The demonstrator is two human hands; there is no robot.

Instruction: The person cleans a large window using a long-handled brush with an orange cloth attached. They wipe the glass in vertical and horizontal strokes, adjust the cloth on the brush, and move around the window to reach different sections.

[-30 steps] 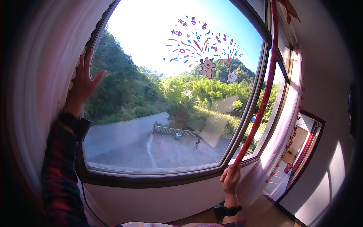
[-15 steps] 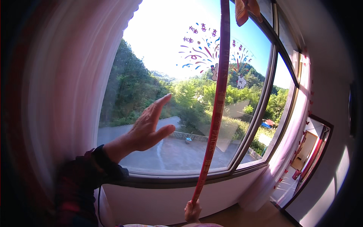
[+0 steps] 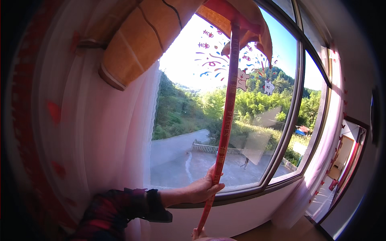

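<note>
At the left, a pale pink curtain (image 3: 100, 144) hangs behind orange cloth (image 3: 140, 44). Near the middle, the right hand (image 3: 199, 233), partly cut off by the lower edge, grasps the red pole (image 3: 226, 132) low down, while the left hand (image 3: 203, 188) has its fingers wrapped around it higher up. The pole slants rightward before the window (image 3: 263, 144), its upper end meeting the cloth.

CLEARANCES

Forward reach is stopped by the window pane (image 3: 257, 132). Overhead, passage is obstructed by the orange cloth (image 3: 130, 50); leftward, by the sheer curtain (image 3: 110, 144). Below the cloth, free room is left between the red pole (image 3: 226, 126) and the window mullion (image 3: 296, 96).
</note>
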